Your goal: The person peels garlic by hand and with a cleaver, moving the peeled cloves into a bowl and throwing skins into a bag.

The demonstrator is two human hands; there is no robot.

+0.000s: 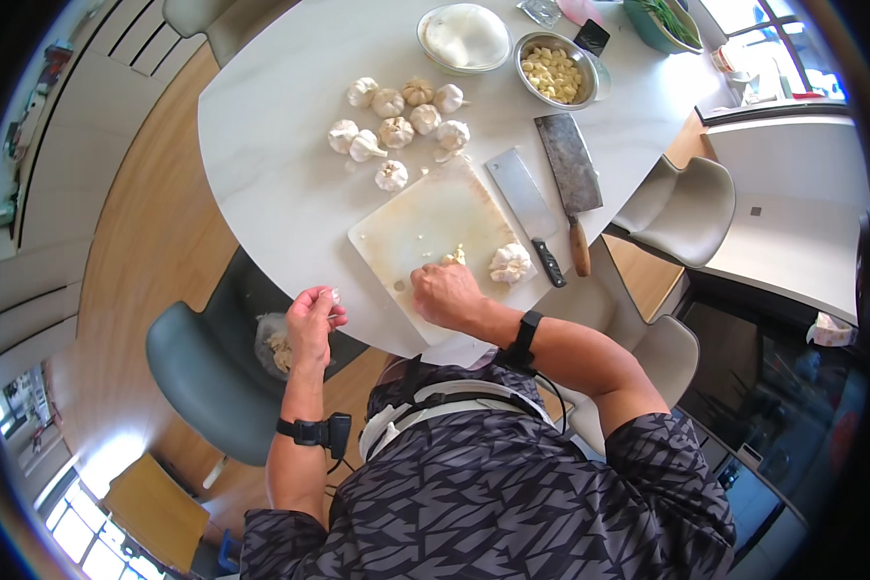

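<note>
My left hand is raised past the table's rim, above the chair seat, pinching a small whitish piece that looks like garlic skin. Curled over the white cutting board, my right hand hides its own fingertips. Just beyond its knuckles lie a few peeled garlic bits; whether the fingers grip any is hidden. A whole garlic bulb sits on the board's right corner. Small crumbs dot the board's surface. To the board's right lie a black-handled cleaver and a darker, wooden-handled cleaver.
Several garlic bulbs spread beyond the board on the white table. Behind them stand a steel bowl of peeled cloves and a covered bowl. A plastic bag with peelings rests on the grey-green chair.
</note>
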